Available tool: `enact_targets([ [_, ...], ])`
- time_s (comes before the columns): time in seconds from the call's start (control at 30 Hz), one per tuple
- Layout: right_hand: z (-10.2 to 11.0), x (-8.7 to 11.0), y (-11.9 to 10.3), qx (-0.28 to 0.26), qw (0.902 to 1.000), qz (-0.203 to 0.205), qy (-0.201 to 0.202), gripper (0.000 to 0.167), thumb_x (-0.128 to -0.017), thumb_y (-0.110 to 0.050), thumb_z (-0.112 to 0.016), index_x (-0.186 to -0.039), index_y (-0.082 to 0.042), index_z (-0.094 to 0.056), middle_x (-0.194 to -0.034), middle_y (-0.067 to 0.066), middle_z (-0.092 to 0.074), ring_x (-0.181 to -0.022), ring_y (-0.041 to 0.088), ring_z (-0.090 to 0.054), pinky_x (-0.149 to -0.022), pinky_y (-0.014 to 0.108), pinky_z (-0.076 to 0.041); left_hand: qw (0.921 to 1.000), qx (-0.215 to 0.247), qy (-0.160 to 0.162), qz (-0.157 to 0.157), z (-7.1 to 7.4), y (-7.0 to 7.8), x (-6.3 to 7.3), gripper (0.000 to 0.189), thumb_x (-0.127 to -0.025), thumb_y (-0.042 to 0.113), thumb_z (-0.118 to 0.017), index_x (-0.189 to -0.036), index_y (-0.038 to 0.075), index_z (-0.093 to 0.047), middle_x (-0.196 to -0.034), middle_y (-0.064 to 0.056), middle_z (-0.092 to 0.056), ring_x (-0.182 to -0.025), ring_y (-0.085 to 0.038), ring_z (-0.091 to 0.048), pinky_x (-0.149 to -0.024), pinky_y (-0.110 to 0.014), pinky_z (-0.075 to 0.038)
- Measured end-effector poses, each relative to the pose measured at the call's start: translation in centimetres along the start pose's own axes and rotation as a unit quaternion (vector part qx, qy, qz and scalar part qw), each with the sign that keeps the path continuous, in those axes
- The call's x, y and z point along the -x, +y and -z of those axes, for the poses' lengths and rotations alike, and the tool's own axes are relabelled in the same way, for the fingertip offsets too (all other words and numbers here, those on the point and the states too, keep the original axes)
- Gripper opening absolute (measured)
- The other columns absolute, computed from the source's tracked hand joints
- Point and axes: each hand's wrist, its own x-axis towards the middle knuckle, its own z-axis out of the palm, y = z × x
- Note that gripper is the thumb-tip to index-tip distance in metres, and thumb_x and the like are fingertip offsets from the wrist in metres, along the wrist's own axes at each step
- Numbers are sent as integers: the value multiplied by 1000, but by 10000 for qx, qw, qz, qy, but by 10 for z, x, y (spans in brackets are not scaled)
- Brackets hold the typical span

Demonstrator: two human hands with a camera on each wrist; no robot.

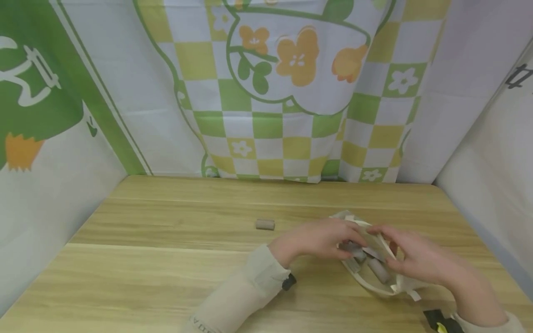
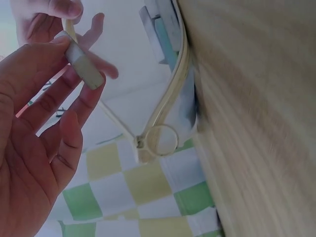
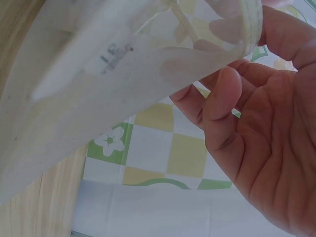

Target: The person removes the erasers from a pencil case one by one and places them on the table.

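A pale translucent bag with a cream rim stands at the right of the table, its mouth facing up. My right hand grips the rim on the right side, fingers over the edge and thumb outside. Over the mouth, my left hand pinches a small pale grey block between thumb and fingertips, seen best in the left wrist view. Inside the bag lie a brownish-grey cylinder and several other greyish pieces, partly hidden by my hands.
Another short brownish cylinder lies on the wooden table, left of the bag. Behind the table hangs a checked cloth in green, yellow and white. White cloth walls flank both sides.
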Motion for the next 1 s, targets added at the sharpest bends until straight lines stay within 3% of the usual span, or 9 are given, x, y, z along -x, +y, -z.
enact_targets([
  [0.23,3,0,-1,-58,10000,-1,-46,58,-84,-5,-69,-139,-8,-50,-128,13,-63,-80,-1,-48,-56,20,-41,9998,2,164,-139,10,1,12,37,-94,19,-69,-129,9,-65,-118,-1,-65,-95,-4,-55,-85,-9,-42],
  [0.4,3,0,0,-86,9999,53,-51,58,-84,-4,-68,-139,-7,-50,-129,14,-63,-78,-2,-47,-54,20,-41,9997,-208,85,-70,16,4,18,37,-95,20,-68,-130,10,-65,-122,0,-65,-102,-5,-58,-91,-11,-44],
  [1.0,-1,-1,1,16,9998,184,99,59,-81,-3,-70,-137,-8,-52,-126,13,-64,-80,-3,-48,-57,20,-42,9992,-388,101,41,19,-2,37,34,-93,19,-70,-125,10,-68,-118,0,-66,-93,-4,-59,-86,-13,-47],
])
